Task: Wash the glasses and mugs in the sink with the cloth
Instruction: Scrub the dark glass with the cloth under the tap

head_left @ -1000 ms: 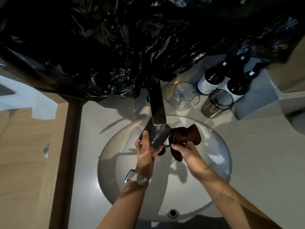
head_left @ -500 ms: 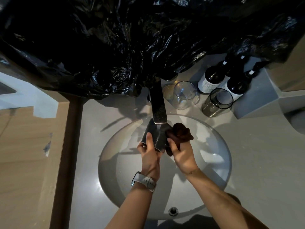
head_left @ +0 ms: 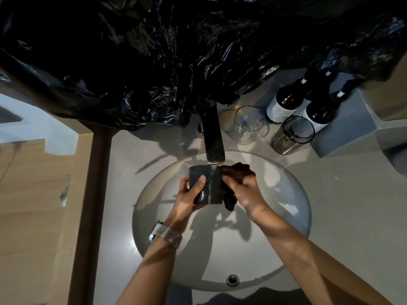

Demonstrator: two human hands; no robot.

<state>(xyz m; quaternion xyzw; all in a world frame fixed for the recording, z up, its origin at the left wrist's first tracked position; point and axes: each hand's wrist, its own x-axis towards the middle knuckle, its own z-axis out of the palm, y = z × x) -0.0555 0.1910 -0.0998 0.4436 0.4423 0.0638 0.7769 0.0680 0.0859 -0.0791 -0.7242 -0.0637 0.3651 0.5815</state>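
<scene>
Black mug (head_left: pixel 207 183) — gripped by left hand (head_left: pixel 189 198), cloth (head_left: pixel 236 172) alongside.

Bare forearms; pale wristwatch (head_left: pixel 165 234) on the left wrist.

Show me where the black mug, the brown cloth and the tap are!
black mug (head_left: pixel 207 186), head view, on its wet side wall.
brown cloth (head_left: pixel 239 170), head view, on the bunched top part.
tap (head_left: pixel 213 137), head view, on the flat spout.

left hand (head_left: pixel 189 195): curled, gripping | right hand (head_left: pixel 243 191): curled, gripping
</scene>
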